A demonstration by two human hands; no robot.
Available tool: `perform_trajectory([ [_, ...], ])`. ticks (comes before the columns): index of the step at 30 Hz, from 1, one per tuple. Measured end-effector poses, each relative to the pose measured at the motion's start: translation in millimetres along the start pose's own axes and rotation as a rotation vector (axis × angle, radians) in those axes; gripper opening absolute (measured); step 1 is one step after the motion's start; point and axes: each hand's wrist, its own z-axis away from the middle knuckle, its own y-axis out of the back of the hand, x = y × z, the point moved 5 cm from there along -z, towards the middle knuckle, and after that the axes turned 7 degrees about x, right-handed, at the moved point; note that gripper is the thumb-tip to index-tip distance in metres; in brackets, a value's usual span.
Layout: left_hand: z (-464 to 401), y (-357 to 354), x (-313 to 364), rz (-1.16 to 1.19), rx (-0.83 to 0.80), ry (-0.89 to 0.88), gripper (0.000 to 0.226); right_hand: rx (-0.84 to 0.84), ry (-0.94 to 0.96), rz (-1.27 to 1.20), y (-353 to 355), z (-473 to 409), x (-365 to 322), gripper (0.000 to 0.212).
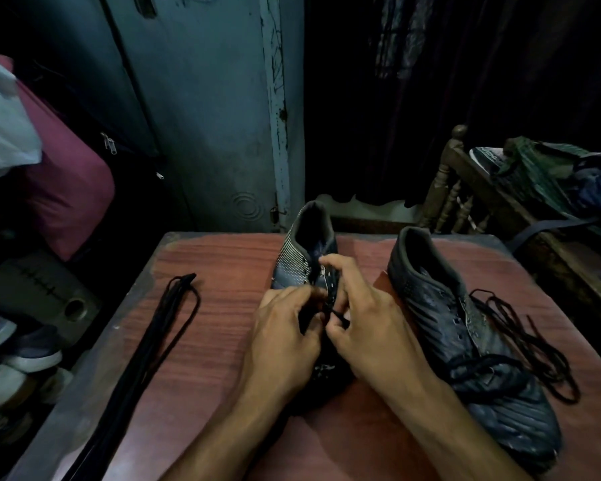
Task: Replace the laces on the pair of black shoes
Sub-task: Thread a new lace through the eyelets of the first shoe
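Shoes are sitting on the reddish wooden table point(202, 341), and the person is working on the left shoe point(301, 258), which is lying with its long axis running straight away from the body, heel opening far and toe hidden beneath the wrists. Both hands are meeting over its eyelet rows: the left hand point(285, 336) is curling its fingers and seemingly pinching a thin black lace end point(339, 315), while the right hand point(365, 328) is gripping the shoe's tongue side, forefinger arching ahead of the knuckles; exactly which eyelet is being threaded cannot be told. Outward of the right hand, the right shoe point(465, 341) is lying parallel, close by, with a loose old lace point(535, 338) trailing over it toward the table's right edge. Outward of the left hand, well apart, a bundled black lace point(174, 317) is stretching along the table near its left edge. Open tabletop between that bundle and the left hand is likely giving room for pulling lace sideways.
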Motion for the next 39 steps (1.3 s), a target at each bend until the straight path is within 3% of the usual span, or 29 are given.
perform_trajectory([
  [3,2,-3,1,-0.043,0.026,-0.070,0.033,0.040,-0.017,-0.027,4,-2,9,0.092],
  [6,-1,-1,-3,0.051,0.012,-0.006,0.037,0.082,-0.052,-0.043,8,-4,15,0.091],
  [12,1,-6,-9,0.117,-0.104,0.085,0.044,0.122,-0.111,0.013,10,-5,21,0.045],
  [23,-8,0,-15,0.196,-0.072,0.149,0.034,0.086,-0.086,0.085,12,-5,15,0.010],
  [27,-9,3,-12,0.106,0.001,0.071,0.033,0.119,-0.037,0.133,17,-3,10,0.008],
  [33,-11,6,-12,0.105,0.016,0.113,0.027,0.143,-0.024,0.113,15,-3,10,0.007],
  [39,-15,8,-15,0.093,-0.085,0.088,0.025,0.081,-0.028,0.098,7,-4,14,0.011],
])
